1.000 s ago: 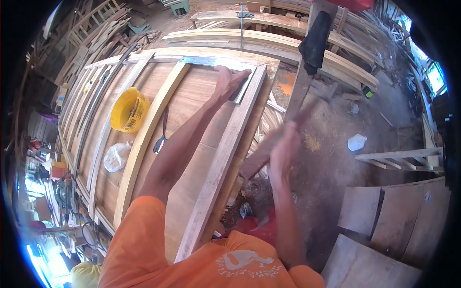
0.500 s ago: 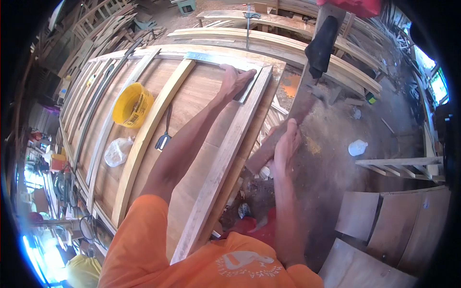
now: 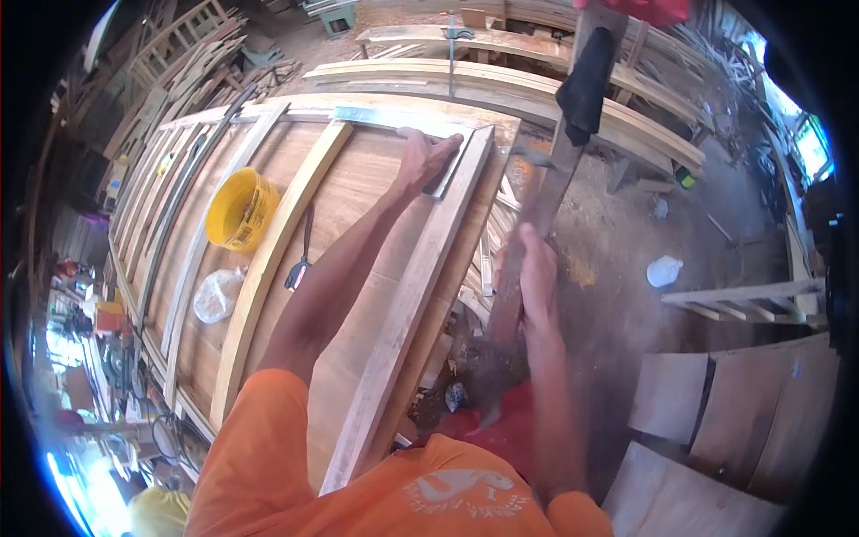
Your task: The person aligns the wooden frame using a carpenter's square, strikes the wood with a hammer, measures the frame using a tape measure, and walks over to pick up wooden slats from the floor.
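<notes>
One wide wooden panel [image 3: 376,279], pale rails framing smooth reddish-brown plywood, lies at the worker's left. At its far right corner sits an L-shaped metal square [image 3: 380,119], thin and silvery; the left hand [image 3: 425,157] bears on it, though I cannot tell whether the fingers pinch. Beyond the panel's right edge, the right hand [image 3: 539,277] wraps a dark-brown tool [image 3: 508,300], its outline motion-blurred.
</notes>
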A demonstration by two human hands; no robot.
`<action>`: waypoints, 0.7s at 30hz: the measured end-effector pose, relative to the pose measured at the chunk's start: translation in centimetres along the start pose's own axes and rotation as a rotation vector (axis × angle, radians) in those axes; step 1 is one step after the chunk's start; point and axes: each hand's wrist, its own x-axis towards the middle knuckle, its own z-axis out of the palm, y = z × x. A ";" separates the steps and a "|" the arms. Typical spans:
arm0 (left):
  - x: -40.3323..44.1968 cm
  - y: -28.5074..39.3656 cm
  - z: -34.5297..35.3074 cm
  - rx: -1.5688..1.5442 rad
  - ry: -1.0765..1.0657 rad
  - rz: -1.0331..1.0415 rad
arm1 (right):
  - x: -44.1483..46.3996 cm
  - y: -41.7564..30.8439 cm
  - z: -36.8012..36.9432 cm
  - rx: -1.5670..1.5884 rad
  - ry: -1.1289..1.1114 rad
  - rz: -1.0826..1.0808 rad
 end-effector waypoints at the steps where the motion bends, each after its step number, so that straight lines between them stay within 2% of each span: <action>1: 0.0 0.0 -0.1 0.011 -0.009 -0.037 | -0.5 0.1 0.2 0.139 0.079 -0.063; 2: 0.1 -0.1 -0.3 0.025 -0.027 -0.075 | -0.4 0.5 1.0 0.136 0.071 -0.052; 4: -0.1 -0.2 -0.5 -0.022 -0.010 -0.071 | -0.7 -0.2 3.8 0.213 0.435 -0.043; 5: -0.2 0.0 0.0 -0.078 -0.009 -0.056 | -0.6 1.9 2.8 0.168 0.169 -0.075; 6: 0.0 0.3 0.4 -0.081 -0.022 -0.054 | -0.4 1.5 1.5 0.170 0.182 -0.079; 8: 0.1 0.6 -0.3 -0.079 -0.123 -0.105 | 0.1 -0.1 -1.0 -0.011 -0.152 0.081; 9: 0.7 -1.1 0.1 -0.065 -0.043 -0.024 | -0.7 -0.8 -1.2 -0.028 -0.129 0.051; 10: 0.7 -1.1 -0.2 -0.089 -0.083 -0.047 | -1.6 -1.0 -0.8 -0.032 -0.143 0.058; 12: 0.5 -0.8 0.0 -0.046 -0.012 -0.024 | -3.2 -0.9 0.0 0.086 0.047 0.017; 19: 0.1 0.4 -0.4 -0.094 -0.059 -0.042 | -6.2 -0.3 0.6 0.006 0.038 0.029; 21: 0.7 0.0 -0.5 0.004 -0.097 -0.090 | -6.5 0.3 1.1 0.016 0.038 0.040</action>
